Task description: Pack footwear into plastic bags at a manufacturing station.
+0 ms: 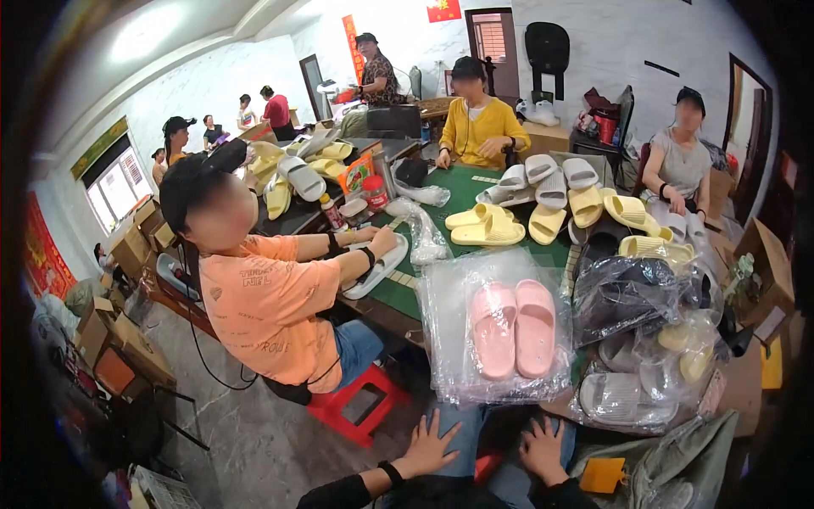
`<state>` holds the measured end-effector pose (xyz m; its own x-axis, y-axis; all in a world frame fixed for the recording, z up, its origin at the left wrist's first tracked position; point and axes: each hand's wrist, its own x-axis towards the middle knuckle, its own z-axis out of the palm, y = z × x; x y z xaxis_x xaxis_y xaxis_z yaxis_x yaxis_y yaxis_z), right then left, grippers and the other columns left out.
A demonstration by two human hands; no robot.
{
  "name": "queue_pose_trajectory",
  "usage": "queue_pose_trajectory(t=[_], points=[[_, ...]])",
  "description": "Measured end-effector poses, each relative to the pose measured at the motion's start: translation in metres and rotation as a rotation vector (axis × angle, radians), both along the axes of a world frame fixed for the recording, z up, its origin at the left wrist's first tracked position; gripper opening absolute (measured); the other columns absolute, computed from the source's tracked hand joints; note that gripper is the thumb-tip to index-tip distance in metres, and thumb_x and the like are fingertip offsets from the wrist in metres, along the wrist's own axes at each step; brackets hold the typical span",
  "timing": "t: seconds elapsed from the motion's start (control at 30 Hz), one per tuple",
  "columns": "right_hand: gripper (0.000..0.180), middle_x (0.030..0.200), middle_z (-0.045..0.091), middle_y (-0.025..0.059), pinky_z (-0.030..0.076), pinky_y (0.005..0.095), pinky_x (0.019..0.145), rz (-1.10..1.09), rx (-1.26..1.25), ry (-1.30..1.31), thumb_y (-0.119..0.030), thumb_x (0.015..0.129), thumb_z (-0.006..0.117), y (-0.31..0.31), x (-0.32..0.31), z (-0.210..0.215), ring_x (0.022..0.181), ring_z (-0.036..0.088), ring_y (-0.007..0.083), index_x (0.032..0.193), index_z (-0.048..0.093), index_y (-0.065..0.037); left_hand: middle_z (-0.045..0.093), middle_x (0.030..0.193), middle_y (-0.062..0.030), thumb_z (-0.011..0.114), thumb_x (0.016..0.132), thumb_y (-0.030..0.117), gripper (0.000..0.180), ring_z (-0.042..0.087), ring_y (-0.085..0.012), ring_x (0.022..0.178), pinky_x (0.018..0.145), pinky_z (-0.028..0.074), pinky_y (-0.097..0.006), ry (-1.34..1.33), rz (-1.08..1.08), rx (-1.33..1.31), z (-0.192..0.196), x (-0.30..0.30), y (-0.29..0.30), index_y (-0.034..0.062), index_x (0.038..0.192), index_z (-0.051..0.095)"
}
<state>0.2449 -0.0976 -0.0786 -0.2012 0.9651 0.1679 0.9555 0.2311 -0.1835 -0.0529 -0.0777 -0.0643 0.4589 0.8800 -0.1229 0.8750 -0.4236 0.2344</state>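
Note:
My left hand [428,447] lies on my left thigh with its fingers spread, a dark band at the wrist. On the other thigh rests my right hand [543,448], fingers also apart and holding nothing. Just beyond them, at the table's near edge, a pair of pink slide sandals [494,331] sits on a stack of clear plastic bags [448,356]. To the right of these, grey slides in clear plastic [627,399] are heaped beside a bag of dark slides [632,293].
Yellow slides [487,231] and grey slides [551,188] are piled farther back on the green tabletop [462,188]. At my left a person in orange [271,297] handles a grey slide, seated on a red stool [360,407]. Open cartons [767,271] stand at right.

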Motion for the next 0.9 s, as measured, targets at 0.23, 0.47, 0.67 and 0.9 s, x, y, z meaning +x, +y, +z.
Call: queue_pose_trajectory(t=[0.23, 0.47, 0.67, 0.9], points=[[0.034, 0.128, 0.055, 0.0109, 0.015, 0.0648, 0.107, -0.042, -0.033, -0.014, -0.032, 0.077, 0.062, -0.008, 0.013, 0.005, 0.130, 0.037, 0.0325, 0.105, 0.067, -0.012, 0.010, 0.149, -0.0323, 0.060, 0.081, 0.052, 0.076, 0.020, -0.0599, 0.128, 0.098, 0.027, -0.069, -0.023, 0.012, -0.017, 0.005, 0.014, 0.007, 0.0276, 0.146, 0.029], [0.035, 0.132, 0.052, 0.0097, 0.018, 0.0610, 0.108, -0.079, -0.099, -0.009, -0.033, 0.082, 0.058, -0.004, 0.016, 0.010, 0.133, 0.035, 0.0304, 0.108, 0.066, -0.011, 0.010, 0.150, -0.0285, 0.066, 0.079, 0.046, 0.078, 0.023, -0.0558, 0.129, 0.099, 0.028, -0.066, -0.021, 0.011, 0.032, 0.003, 0.022, 0.012, 0.0185, 0.144, 0.033], [0.035, 0.132, 0.051, 0.0078, 0.020, 0.0611, 0.106, -0.065, -0.125, -0.021, -0.032, 0.082, 0.058, -0.007, 0.011, -0.002, 0.132, 0.035, 0.0285, 0.110, 0.064, -0.013, 0.006, 0.145, -0.0410, 0.062, 0.081, 0.045, 0.079, 0.017, -0.0594, 0.129, 0.103, 0.025, -0.064, 0.019, -0.065, 0.034, 0.002, 0.010, 0.012, 0.0078, 0.144, 0.034], [0.036, 0.133, 0.049, 0.0095, 0.023, 0.0598, 0.106, -0.046, -0.141, -0.009, -0.031, 0.081, 0.058, -0.002, 0.006, 0.001, 0.131, 0.036, 0.0296, 0.111, 0.064, -0.011, 0.012, 0.143, -0.0425, 0.056, 0.084, 0.049, 0.078, 0.019, -0.0599, 0.128, 0.103, 0.023, -0.065, 0.052, -0.047, 0.048, 0.028, 0.012, 0.011, 0.0083, 0.145, 0.031]])
